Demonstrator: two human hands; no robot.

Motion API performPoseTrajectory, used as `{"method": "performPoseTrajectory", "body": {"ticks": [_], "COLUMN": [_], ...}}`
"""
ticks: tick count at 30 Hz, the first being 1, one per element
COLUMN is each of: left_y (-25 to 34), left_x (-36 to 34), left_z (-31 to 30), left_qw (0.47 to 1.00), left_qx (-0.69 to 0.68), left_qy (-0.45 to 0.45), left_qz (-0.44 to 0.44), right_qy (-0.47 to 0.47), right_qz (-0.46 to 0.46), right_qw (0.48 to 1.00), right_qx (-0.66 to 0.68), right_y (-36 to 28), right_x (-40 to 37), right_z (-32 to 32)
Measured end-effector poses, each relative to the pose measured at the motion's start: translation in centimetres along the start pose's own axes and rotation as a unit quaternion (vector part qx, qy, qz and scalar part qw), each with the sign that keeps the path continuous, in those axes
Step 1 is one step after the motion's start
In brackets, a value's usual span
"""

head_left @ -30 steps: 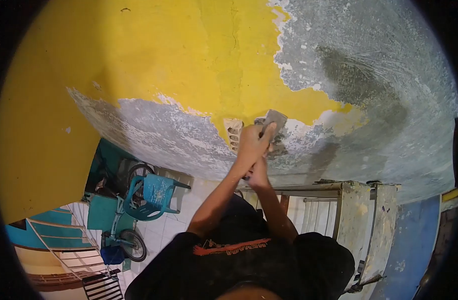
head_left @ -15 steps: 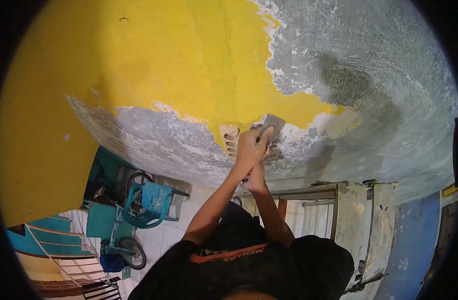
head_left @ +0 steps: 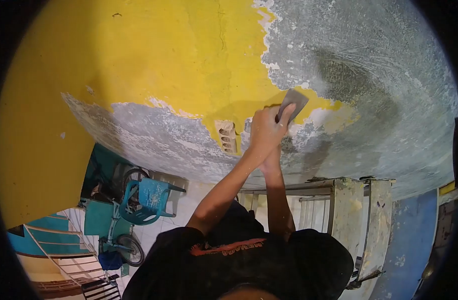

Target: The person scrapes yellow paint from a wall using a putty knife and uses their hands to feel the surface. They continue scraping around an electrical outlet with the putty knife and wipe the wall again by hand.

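Observation:
Both of my hands are together on a paint scraper with a flat grey blade (head_left: pixel 295 100), held up against the wall. My left hand (head_left: pixel 265 129) is closed around the scraper close to the blade, its thumb pressed on the metal. Below and behind it, my right hand (head_left: pixel 272 159) is closed where the handle lies, partly covered by the left wrist; the handle itself is hidden. The blade lies over a strip of yellow paint (head_left: pixel 189 65) beside bare grey plaster (head_left: pixel 349 120). Left of my hands, a vent block (head_left: pixel 226 136) with several oval holes sits in the wall.
A paint-spattered wooden ladder or stand (head_left: pixel 347 210) rises at lower right, near a blue panel (head_left: pixel 411 240). Down on the left are a teal plastic chair (head_left: pixel 153 200), a bicycle (head_left: pixel 130 249) and a metal rack (head_left: pixel 59 240) on a white tiled floor.
My hands and the scraper have moved up and to the right along the wall. The blade has passed from beside the vent holes onto the yellow strip.

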State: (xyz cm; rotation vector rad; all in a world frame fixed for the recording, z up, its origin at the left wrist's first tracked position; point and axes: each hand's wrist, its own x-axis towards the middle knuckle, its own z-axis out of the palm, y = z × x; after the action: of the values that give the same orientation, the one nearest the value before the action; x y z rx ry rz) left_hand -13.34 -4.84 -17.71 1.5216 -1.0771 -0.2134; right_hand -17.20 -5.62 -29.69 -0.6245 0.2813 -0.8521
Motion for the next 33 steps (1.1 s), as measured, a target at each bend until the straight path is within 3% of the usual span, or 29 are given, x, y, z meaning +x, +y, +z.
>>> {"method": "performPoseTrajectory", "body": {"ticks": [3,5,9,11,15,16,17,18,19,20,22,26,28,32,33], "left_y": [-3.6,-6.4,-9.2,-10.1,-10.0,-9.8,-8.7,-8.0,-7.8,-7.6,-7.7,-8.8,-9.1,-8.8,-8.6], "left_x": [-3.0,-6.0,-8.7,-8.6,-6.2,-6.0,-5.6,-5.3,-5.1,-4.9,-4.6,-4.6,-4.8,-4.9,-4.9], "left_z": [0.1,0.5,1.3,1.1,0.7,0.6,0.3,0.0,-0.2,-0.3,-0.2,0.6,1.0,1.0,1.0], "left_qw": [0.998,0.996,0.991,0.992,0.984,0.984,0.972,0.95,0.95,0.936,0.92,0.926,0.929,0.938,0.943], "left_qx": [0.001,0.087,0.128,0.052,-0.035,-0.036,-0.128,-0.218,-0.217,-0.238,-0.257,-0.262,-0.265,-0.271,-0.261], "left_qy": [-0.031,0.036,0.031,-0.091,-0.164,-0.165,-0.181,-0.196,-0.198,-0.209,-0.223,-0.19,-0.174,-0.126,-0.119], "left_qz": [-0.06,-0.009,0.029,-0.069,-0.055,-0.056,-0.081,-0.105,-0.105,-0.151,-0.196,-0.192,-0.194,-0.177,-0.169], "right_qy": [0.015,0.033,0.069,0.09,0.132,0.133,0.094,0.053,0.003,0.005,-0.063,0.001,0.109,0.075,0.088], "right_qz": [-0.035,-0.083,-0.18,-0.217,-0.286,-0.285,-0.176,-0.063,-0.032,-0.034,0.072,0.048,0.003,0.018,-0.082], "right_qw": [0.999,0.993,0.957,0.929,0.852,0.851,0.933,0.982,0.998,0.998,0.984,0.997,0.992,0.996,0.974], "right_qx": [-0.021,-0.083,-0.215,-0.285,-0.419,-0.42,-0.3,-0.168,-0.047,-0.045,0.149,0.054,-0.064,-0.045,-0.189], "right_y": [1.5,3.8,6.7,7.4,7.3,7.3,6.8,6.5,6.8,6.7,6.3,6.2,6.8,6.3,6.6], "right_x": [-0.8,-3.8,-3.9,-3.6,-3.8,-4.4,-4.8,-5.0,-4.9,-4.9,-5.1,-4.8,-4.6,-5.0,-5.2], "right_z": [-0.9,-1.6,-1.6,-2.2,-5.0,-5.5,-5.9,-6.0,-5.9,-5.4,-4.5,-4.5,-4.5,-4.3,-3.6]}}
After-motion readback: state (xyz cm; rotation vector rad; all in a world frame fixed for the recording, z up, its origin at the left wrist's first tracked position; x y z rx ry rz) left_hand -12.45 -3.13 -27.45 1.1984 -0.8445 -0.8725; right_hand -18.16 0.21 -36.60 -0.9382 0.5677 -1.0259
